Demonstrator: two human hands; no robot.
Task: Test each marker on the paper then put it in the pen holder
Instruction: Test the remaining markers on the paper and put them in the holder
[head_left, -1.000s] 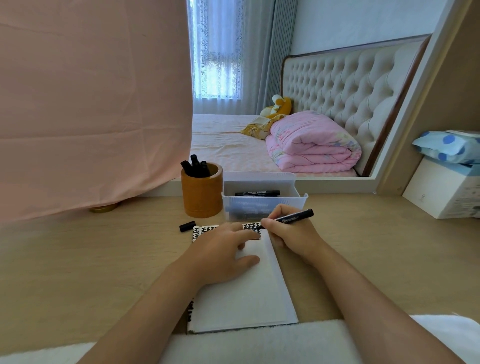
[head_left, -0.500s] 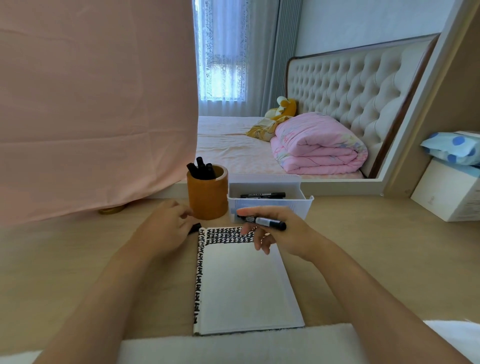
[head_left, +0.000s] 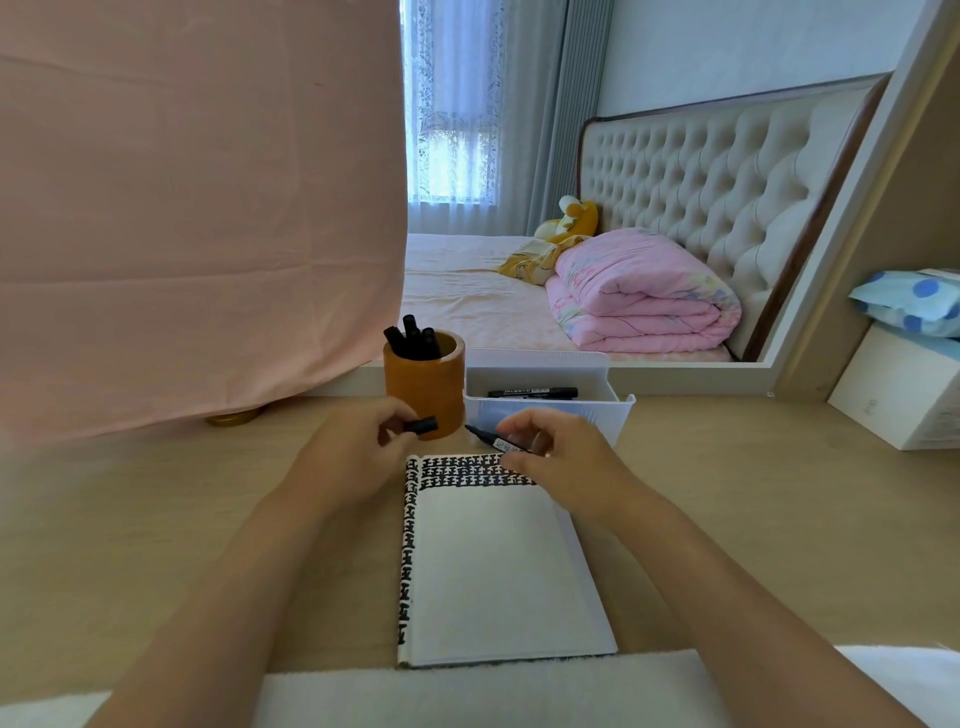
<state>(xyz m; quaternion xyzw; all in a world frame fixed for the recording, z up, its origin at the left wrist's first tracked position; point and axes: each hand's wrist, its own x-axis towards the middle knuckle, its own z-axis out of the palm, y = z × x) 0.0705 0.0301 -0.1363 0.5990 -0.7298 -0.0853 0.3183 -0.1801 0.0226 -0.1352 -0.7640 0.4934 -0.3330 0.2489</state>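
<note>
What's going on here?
A person is testing markers at a desk. The right hand holds an uncapped marker over the top of the notebook, where black marks fill the page. The left hand pinches a cap beside the pen holder, which has several markers. A capped marker lies in the white box.

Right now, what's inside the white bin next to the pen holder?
One black marker lies flat in the white bin, visible above its front wall. That wall hides the floor, so others could be unseen.
</note>
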